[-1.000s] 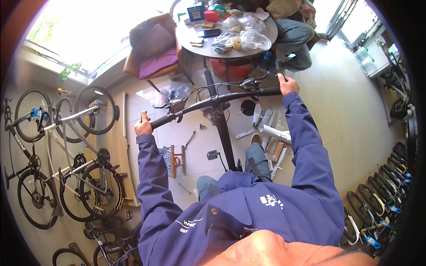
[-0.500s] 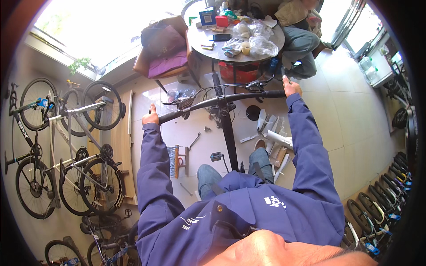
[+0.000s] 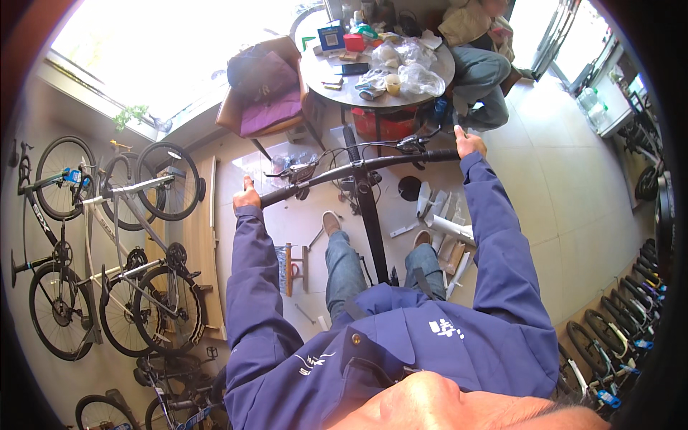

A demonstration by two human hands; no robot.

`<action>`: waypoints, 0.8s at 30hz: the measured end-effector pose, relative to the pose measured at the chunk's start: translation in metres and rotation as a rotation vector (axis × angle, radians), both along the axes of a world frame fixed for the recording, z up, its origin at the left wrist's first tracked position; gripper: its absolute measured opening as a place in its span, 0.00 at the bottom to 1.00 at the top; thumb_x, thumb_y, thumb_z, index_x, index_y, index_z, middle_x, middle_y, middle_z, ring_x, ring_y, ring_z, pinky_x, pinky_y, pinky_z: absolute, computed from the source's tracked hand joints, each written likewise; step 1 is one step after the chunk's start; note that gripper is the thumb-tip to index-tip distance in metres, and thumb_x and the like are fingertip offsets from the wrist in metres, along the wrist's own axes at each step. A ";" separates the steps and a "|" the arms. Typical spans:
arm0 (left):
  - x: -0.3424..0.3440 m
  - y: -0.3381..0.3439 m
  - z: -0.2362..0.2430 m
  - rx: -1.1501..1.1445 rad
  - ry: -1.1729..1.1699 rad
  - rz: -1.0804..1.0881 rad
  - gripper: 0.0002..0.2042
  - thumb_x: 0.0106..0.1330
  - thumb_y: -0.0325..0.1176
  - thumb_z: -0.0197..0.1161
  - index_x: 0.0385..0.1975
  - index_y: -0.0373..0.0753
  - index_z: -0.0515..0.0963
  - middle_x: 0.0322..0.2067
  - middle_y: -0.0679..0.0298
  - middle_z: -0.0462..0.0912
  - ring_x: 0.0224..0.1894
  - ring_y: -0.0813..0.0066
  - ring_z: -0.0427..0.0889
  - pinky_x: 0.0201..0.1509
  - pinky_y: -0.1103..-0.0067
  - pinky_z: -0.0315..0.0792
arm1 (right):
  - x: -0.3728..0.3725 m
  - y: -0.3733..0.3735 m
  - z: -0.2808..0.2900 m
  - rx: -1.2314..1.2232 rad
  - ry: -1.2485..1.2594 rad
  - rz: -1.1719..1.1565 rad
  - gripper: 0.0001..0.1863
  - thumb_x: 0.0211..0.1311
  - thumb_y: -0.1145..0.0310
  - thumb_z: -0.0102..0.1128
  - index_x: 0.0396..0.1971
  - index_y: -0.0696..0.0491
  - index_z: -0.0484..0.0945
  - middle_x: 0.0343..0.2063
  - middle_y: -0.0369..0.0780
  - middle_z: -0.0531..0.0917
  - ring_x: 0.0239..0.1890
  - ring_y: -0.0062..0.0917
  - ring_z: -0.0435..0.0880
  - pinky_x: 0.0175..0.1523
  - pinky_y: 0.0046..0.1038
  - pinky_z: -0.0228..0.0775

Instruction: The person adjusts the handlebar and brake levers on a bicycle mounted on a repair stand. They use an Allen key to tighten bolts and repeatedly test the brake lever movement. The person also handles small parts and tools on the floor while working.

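Note:
My left hand [image 3: 246,192] grips the left end of the black handlebar [image 3: 337,172] of a bicycle. My right hand [image 3: 471,143] is closed on the other end of the bar. Brake levers [image 3: 294,172] and cables sit along the bar, and the black frame [image 3: 372,229] runs back toward my body, between my legs. My left leg [image 3: 344,269] stretches to the floor left of the frame, with a tan shoe [image 3: 330,222]. My right leg [image 3: 423,269] is on the other side, beside white parts [image 3: 448,226] lying on the floor.
Bicycles [image 3: 61,308] fill the left side, more [image 3: 616,330] line the lower right. A seated person [image 3: 476,68] is by the cluttered round table [image 3: 330,82], next to a chair [image 3: 261,93]. A wooden stool [image 3: 294,269] and tools [image 3: 315,236] lie on the floor.
My left leg has moved forward, and its shoe now shows on the floor. The handlebar and both hands shifted up and right in view, then settled slightly lower; both hands still grip it.

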State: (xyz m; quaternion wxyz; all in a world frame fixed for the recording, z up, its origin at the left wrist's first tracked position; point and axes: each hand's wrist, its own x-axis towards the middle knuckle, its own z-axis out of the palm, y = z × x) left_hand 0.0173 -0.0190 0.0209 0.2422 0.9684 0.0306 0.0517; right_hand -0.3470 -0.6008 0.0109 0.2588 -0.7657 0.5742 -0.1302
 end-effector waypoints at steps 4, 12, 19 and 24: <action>0.003 -0.001 -0.001 -0.006 0.019 0.009 0.46 0.76 0.73 0.48 0.34 0.24 0.88 0.35 0.35 0.88 0.45 0.36 0.88 0.53 0.55 0.78 | 0.003 0.000 0.002 0.002 0.005 -0.001 0.43 0.70 0.25 0.49 0.48 0.53 0.91 0.51 0.52 0.90 0.58 0.51 0.87 0.65 0.45 0.75; 0.016 0.006 -0.009 -0.042 0.081 -0.058 0.47 0.76 0.74 0.46 0.35 0.24 0.87 0.36 0.32 0.87 0.47 0.33 0.87 0.55 0.52 0.76 | 0.000 -0.003 -0.008 0.008 -0.010 -0.021 0.44 0.69 0.24 0.49 0.48 0.53 0.91 0.51 0.53 0.89 0.58 0.51 0.86 0.64 0.45 0.75; 0.020 0.015 -0.017 0.001 0.143 -0.166 0.43 0.79 0.72 0.39 0.44 0.32 0.88 0.36 0.34 0.87 0.48 0.31 0.85 0.55 0.49 0.74 | -0.005 -0.006 -0.016 -0.010 -0.036 -0.022 0.42 0.69 0.25 0.51 0.44 0.52 0.92 0.48 0.51 0.91 0.55 0.49 0.88 0.64 0.43 0.75; 0.025 0.019 -0.017 0.256 0.053 -0.324 0.33 0.84 0.64 0.33 0.66 0.50 0.78 0.37 0.39 0.89 0.43 0.35 0.88 0.51 0.50 0.78 | -0.005 -0.004 -0.012 0.025 -0.042 -0.014 0.43 0.70 0.25 0.49 0.48 0.54 0.91 0.51 0.53 0.90 0.58 0.50 0.87 0.66 0.44 0.74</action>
